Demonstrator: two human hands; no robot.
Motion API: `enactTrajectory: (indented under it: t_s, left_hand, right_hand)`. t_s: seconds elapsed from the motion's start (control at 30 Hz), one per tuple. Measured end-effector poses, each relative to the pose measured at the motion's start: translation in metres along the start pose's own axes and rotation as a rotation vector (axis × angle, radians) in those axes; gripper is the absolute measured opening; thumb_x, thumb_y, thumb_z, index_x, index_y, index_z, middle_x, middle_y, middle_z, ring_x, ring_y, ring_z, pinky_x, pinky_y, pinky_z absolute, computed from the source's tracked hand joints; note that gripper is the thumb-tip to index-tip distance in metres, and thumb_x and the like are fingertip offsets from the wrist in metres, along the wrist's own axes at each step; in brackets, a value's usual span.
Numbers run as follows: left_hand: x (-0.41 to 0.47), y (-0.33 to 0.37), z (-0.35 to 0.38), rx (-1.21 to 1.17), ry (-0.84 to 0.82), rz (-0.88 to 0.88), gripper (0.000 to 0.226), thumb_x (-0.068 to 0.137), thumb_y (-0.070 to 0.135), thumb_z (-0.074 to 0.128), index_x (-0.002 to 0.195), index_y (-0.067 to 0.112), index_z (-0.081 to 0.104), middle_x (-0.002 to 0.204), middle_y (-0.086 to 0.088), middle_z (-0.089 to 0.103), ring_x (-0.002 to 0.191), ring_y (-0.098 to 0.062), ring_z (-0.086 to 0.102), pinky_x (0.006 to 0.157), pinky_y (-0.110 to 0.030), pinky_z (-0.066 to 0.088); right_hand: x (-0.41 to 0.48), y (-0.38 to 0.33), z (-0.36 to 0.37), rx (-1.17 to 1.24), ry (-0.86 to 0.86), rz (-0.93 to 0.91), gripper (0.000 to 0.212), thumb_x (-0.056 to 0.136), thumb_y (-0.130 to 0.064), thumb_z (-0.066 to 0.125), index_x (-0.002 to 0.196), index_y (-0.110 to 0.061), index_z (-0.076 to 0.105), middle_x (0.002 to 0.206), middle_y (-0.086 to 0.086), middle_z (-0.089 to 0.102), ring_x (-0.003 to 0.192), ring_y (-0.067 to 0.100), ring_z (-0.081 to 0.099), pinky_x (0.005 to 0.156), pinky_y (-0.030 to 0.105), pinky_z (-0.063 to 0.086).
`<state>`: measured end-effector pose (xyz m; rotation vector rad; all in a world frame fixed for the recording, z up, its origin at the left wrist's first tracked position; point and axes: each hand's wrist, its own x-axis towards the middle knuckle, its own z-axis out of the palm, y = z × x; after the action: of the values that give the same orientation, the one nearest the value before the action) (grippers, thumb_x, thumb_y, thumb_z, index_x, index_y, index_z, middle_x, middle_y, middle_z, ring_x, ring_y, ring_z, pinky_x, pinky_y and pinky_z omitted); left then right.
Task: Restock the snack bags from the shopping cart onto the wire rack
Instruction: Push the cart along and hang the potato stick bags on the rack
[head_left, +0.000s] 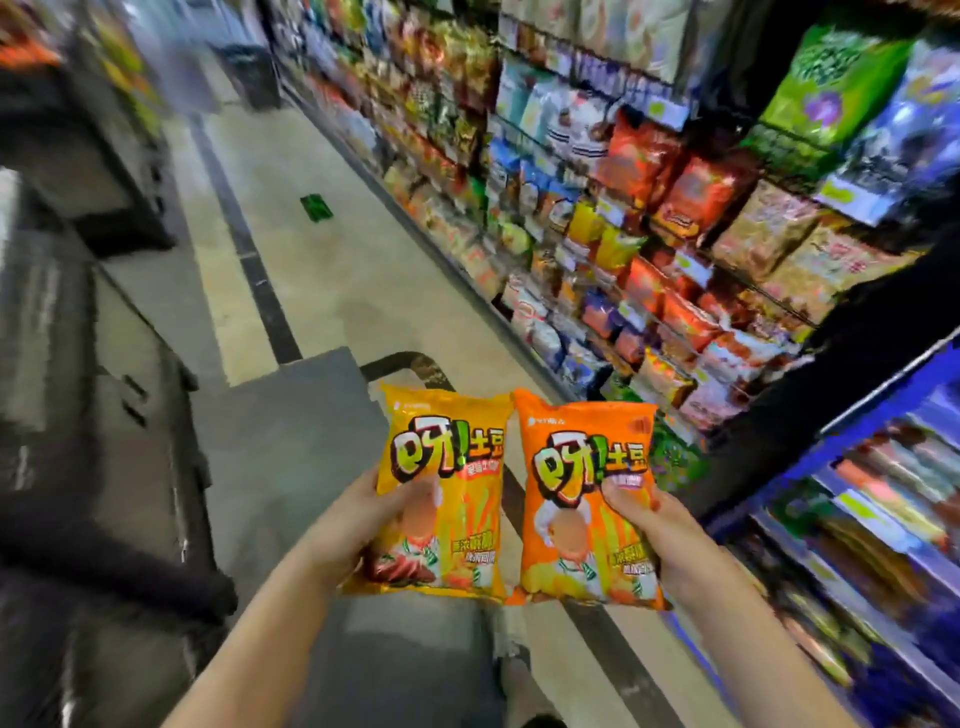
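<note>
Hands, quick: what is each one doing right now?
The left hand grips the yellow snack bag.
The right hand grips the orange snack bag.

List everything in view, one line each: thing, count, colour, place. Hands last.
Glossy yellow snack bag: one, yellow, held upright, lower centre.
Glossy orange snack bag: one, orange, held upright, just right of it.
Wire rack of packed snack bags: one long run, many colours, right of the aisle.
Small flat green item: one, green, on the floor ahead.
Grey cart: one, grey, under the bags.
Left hand: one, grips the yellow bag.
Right hand: one, grips the orange bag.
</note>
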<state>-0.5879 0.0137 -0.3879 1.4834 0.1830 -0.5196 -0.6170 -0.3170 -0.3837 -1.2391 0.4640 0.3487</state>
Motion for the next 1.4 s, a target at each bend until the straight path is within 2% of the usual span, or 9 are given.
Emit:
enactTrajectory:
  t_s: [0.13, 0.33, 0.53, 0.6, 0.77, 0.9, 1.03, 1.2, 1.4]
  left_hand:
    - [0.042, 0.026, -0.042, -0.033, 0.130, 0.027, 0.088, 0.055, 0.065, 0.090, 0.125, 0.018, 0.066, 0.113, -0.009, 0.078, 0.103, -0.032, 0.075, 0.099, -0.051, 0.056]
    - [0.116, 0.077, -0.091, -0.102, 0.213, -0.010, 0.067, 0.078, 0.049, 0.085, 0.133, 0.019, 0.061, 0.121, -0.012, 0.075, 0.109, -0.036, 0.073, 0.103, -0.057, 0.053]
    - [0.171, 0.118, -0.127, -0.210, 0.307, 0.030, 0.079, 0.070, 0.048, 0.090, 0.133, 0.009, 0.061, 0.125, -0.020, 0.071, 0.115, -0.044, 0.068, 0.104, -0.063, 0.051]
    - [0.186, 0.122, -0.143, -0.256, 0.325, 0.015, 0.075, 0.075, 0.043, 0.089, 0.137, 0.013, 0.059, 0.129, -0.022, 0.069, 0.118, -0.046, 0.066, 0.105, -0.065, 0.049]
    - [0.226, 0.142, -0.188, -0.272, 0.403, 0.003, 0.075, 0.072, 0.049, 0.091, 0.134, 0.017, 0.062, 0.126, -0.019, 0.071, 0.117, -0.043, 0.068, 0.104, -0.065, 0.049]
    - [0.260, 0.155, -0.226, -0.289, 0.396, 0.011, 0.053, 0.089, 0.037, 0.079, 0.134, 0.016, 0.061, 0.124, -0.016, 0.073, 0.114, -0.040, 0.070, 0.103, -0.062, 0.051]
    - [0.307, 0.170, -0.288, -0.325, 0.362, 0.024, 0.073, 0.075, 0.044, 0.088, 0.137, 0.017, 0.059, 0.128, -0.017, 0.071, 0.117, -0.042, 0.068, 0.107, -0.063, 0.048]
    - [0.368, 0.204, -0.381, -0.238, 0.339, 0.026, 0.073, 0.074, 0.053, 0.087, 0.136, 0.025, 0.060, 0.125, -0.008, 0.074, 0.113, -0.034, 0.072, 0.106, -0.057, 0.050]
    - [0.424, 0.258, -0.480, -0.208, 0.308, 0.098, 0.068, 0.077, 0.056, 0.083, 0.136, 0.028, 0.062, 0.129, -0.005, 0.073, 0.117, -0.032, 0.070, 0.108, -0.060, 0.047]
  right_hand:
    - [0.089, -0.032, 0.041, -0.040, -0.098, 0.022, 0.032, 0.092, -0.019, 0.066, 0.124, -0.015, 0.064, 0.108, 0.021, 0.076, 0.085, 0.034, 0.077, 0.066, 0.044, 0.064]
    - [0.215, -0.087, 0.093, -0.069, -0.237, 0.053, 0.042, 0.087, -0.029, 0.067, 0.126, -0.015, 0.064, 0.109, 0.017, 0.077, 0.090, 0.030, 0.078, 0.066, 0.039, 0.063]
    - [0.315, -0.138, 0.141, -0.146, -0.351, 0.135, 0.053, 0.085, -0.038, 0.076, 0.134, -0.021, 0.064, 0.121, 0.017, 0.074, 0.108, 0.038, 0.072, 0.098, 0.061, 0.053]
    - [0.340, -0.151, 0.157, -0.169, -0.378, 0.144, 0.054, 0.085, -0.039, 0.076, 0.134, -0.022, 0.063, 0.121, 0.017, 0.073, 0.109, 0.039, 0.072, 0.102, 0.064, 0.050]
    - [0.388, -0.178, 0.206, -0.214, -0.438, 0.131, 0.054, 0.080, -0.035, 0.076, 0.131, -0.022, 0.064, 0.119, 0.015, 0.075, 0.106, 0.036, 0.074, 0.095, 0.054, 0.056]
    - [0.428, -0.192, 0.248, -0.239, -0.432, 0.126, 0.051, 0.080, -0.035, 0.075, 0.128, -0.022, 0.064, 0.115, 0.014, 0.076, 0.101, 0.034, 0.075, 0.091, 0.051, 0.058]
    - [0.477, -0.210, 0.304, -0.239, -0.418, 0.111, 0.043, 0.080, -0.034, 0.073, 0.122, -0.024, 0.066, 0.110, 0.012, 0.078, 0.093, 0.030, 0.077, 0.074, 0.041, 0.063]
    - [0.541, -0.231, 0.384, -0.276, -0.385, 0.075, 0.049, 0.084, -0.036, 0.073, 0.130, -0.024, 0.062, 0.117, 0.013, 0.076, 0.104, 0.035, 0.074, 0.094, 0.053, 0.057]
    - [0.605, -0.258, 0.474, -0.297, -0.372, 0.035, 0.049, 0.086, -0.037, 0.069, 0.132, -0.022, 0.062, 0.120, 0.013, 0.075, 0.107, 0.033, 0.074, 0.089, 0.048, 0.060]
